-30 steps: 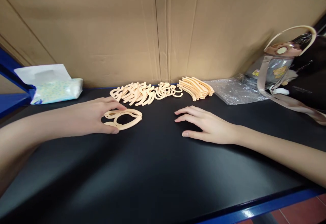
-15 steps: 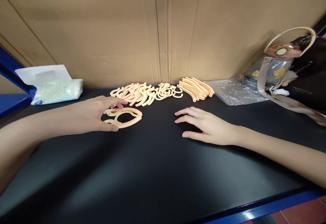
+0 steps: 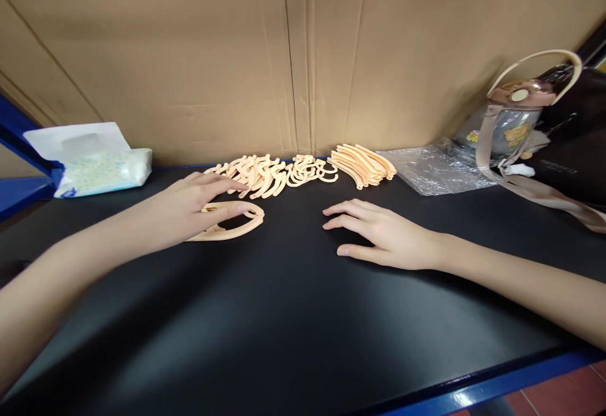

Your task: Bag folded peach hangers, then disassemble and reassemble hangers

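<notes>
My left hand [image 3: 192, 208] is stretched over a peach plastic folding hanger [image 3: 237, 234] that lies on the black table, hiding part of it. Its fingers are apart with nothing visible between them, and the fingertips reach the near edge of a pile of short curved hanger arms [image 3: 264, 176]. Whether they touch the pile I cannot tell. To the right, my right hand [image 3: 379, 233] rests on the table with fingers spread, holding nothing. Beyond the two hands lie a heap of small hanger hooks [image 3: 303, 173] and a stack of longer curved hanger pieces [image 3: 362, 165].
A wipes-like soft pack [image 3: 104, 173] with a white flap stands at the back left. At the right are a clear plastic bag [image 3: 428, 170], a strapped water bottle [image 3: 514, 125] and a black bag [image 3: 577, 144]. Cardboard [image 3: 213, 56] walls the back.
My left hand has moved right and forward, from beside the folding hanger to over it, towards the pile of curved arms. My right hand stays in place.
</notes>
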The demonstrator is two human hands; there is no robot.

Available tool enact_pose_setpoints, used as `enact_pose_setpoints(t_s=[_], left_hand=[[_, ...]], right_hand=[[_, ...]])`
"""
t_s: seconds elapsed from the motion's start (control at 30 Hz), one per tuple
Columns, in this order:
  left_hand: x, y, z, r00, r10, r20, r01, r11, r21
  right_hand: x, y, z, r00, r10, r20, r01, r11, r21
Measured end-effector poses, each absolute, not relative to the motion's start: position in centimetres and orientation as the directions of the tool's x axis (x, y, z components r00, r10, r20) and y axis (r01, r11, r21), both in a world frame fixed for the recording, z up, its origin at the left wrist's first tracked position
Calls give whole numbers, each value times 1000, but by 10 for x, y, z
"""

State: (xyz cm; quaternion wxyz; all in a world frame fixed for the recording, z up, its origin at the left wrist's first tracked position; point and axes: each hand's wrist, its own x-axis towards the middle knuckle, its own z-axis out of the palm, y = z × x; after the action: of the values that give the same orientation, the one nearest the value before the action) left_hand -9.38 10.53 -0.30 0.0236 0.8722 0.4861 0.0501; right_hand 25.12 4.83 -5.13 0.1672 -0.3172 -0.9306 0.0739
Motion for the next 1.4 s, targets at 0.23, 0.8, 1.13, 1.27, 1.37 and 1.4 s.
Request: enact_pose_setpoints(t_s=[0.23,0.8,1.13,1.27,1.37,1.4], left_hand=[[-78,103,-16,527,843,107,850,-522,-72],[-66,94,-8,305,942,142,897,-335,290],[-58,85,-5,-62,943,328,751,-172,637],[-47,74,-7,21,961,275,613,-230,756],[-33,62,-12,178,960,217,597,-281,752],[-29,58,-14,236,950,203,596,-307,742]], right_hand=[[251,48,-51,-744,613,266,560,789,-253],[251,48,-51,-744,614,264,564,789,-243],[250,47,-50,-742,616,265,555,786,-270],[251,49,-53,-654,708,268,586,698,-413],[254,55,-56,-464,828,316,562,550,-617],[255,57,-56,-420,849,320,542,517,-662]])
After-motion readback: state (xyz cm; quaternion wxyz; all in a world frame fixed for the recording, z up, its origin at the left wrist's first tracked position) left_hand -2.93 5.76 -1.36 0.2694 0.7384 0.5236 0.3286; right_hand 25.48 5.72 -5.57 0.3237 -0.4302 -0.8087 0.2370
